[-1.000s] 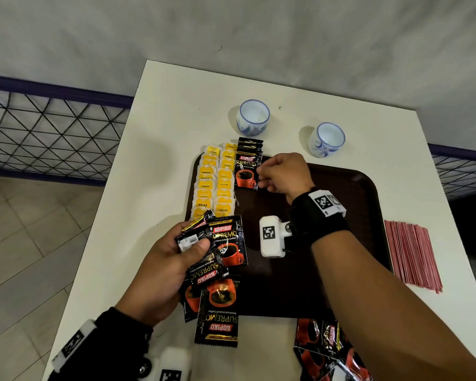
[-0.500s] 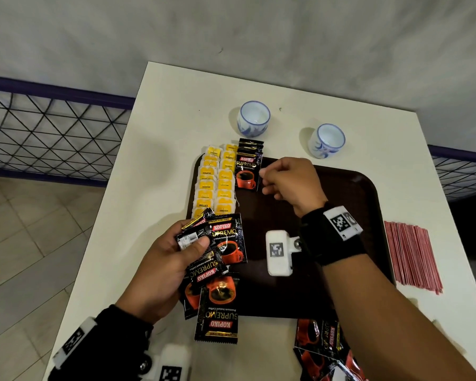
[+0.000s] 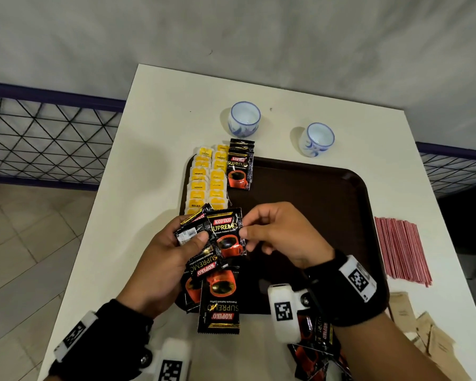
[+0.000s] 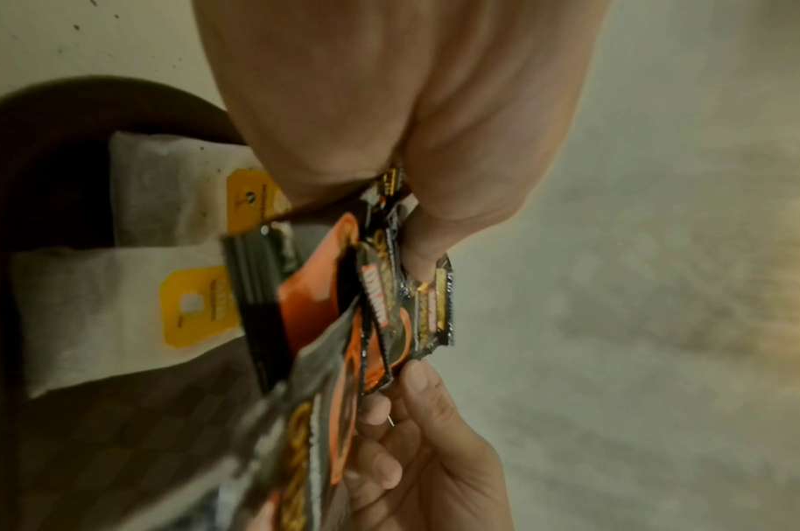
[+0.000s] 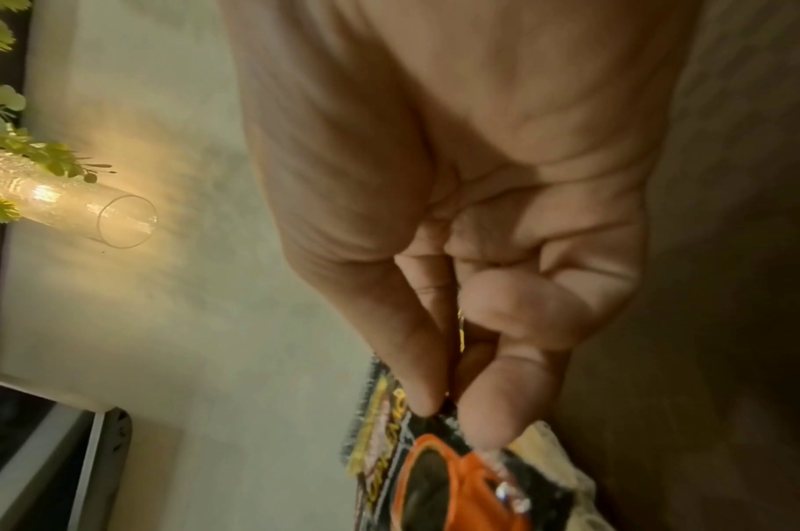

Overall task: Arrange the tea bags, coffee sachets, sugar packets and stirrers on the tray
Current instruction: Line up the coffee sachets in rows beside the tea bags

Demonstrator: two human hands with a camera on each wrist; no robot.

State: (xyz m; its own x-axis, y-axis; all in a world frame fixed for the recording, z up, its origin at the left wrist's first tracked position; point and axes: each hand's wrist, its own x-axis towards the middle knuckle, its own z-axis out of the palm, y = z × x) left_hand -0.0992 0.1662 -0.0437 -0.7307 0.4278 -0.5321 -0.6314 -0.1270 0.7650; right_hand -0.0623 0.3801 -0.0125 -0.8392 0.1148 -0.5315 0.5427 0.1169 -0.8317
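Several sachets (image 3: 217, 259) fanned in left hand (image 3: 160, 265) as a feed stock; right hand (image 3: 280, 237) pinches the top one's edge. Destination likely stack (image 3: 239, 166) at tray's (image 3: 327, 204) 11 o'clock, beside tea bags (image 3: 206, 180).

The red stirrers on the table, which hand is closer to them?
Right. The right hand is over the tray's middle, nearer the red stirrers by the tray's right edge. The left hand is beyond it, at the tray's left side.
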